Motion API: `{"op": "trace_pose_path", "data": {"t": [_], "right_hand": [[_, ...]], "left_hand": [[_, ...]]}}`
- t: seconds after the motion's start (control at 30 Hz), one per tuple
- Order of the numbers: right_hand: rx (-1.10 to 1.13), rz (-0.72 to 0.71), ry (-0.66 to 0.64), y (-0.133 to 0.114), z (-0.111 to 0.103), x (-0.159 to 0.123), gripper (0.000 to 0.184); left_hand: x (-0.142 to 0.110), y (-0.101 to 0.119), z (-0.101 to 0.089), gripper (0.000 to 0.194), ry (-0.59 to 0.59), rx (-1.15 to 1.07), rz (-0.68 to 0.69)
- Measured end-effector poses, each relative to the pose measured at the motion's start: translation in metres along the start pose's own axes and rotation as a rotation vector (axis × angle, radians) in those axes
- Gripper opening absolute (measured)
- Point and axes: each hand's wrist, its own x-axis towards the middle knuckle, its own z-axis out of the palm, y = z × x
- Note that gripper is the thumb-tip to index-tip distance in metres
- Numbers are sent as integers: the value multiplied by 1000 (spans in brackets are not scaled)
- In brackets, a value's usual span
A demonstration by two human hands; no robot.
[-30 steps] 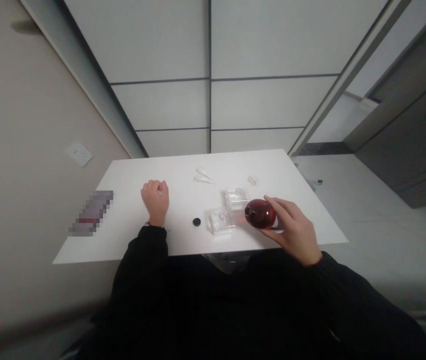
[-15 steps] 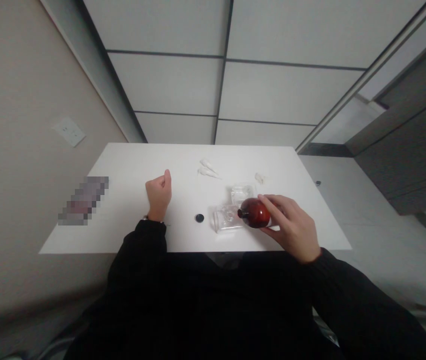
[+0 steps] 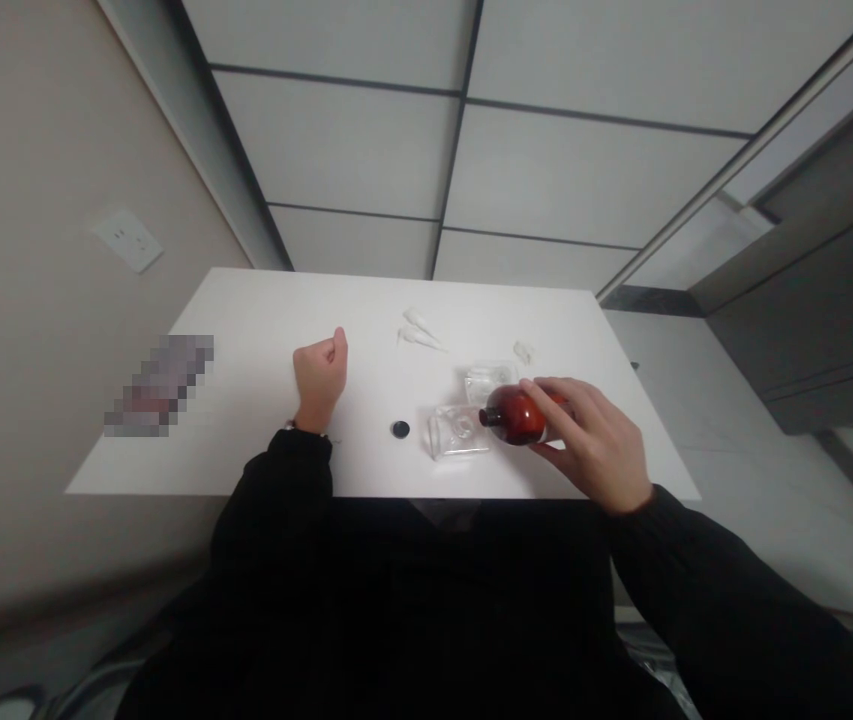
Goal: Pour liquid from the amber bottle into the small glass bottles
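Head camera view shows the right hand (image 3: 597, 450) wrapped around a tilted amber bottle (image 3: 520, 415) right of centre, neck aimed left by a clear container (image 3: 450, 436), the fisted left hand (image 3: 317, 385) farther off.

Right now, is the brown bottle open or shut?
Open: no cap shows on the neck of the bottle, and a black cap lies on the table.
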Motion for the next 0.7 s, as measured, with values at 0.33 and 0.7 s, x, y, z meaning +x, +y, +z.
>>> {"op": "trace_pose_path", "data": {"t": [0.33,0.7], "right_hand": [[10,-31,-37,2,1,1,79],[-1,-50,-51,5,-3,7,82]], "left_hand": [[0,2,-1,59,-8,11,7],[1,0,1,62,-10,4,0]]}}
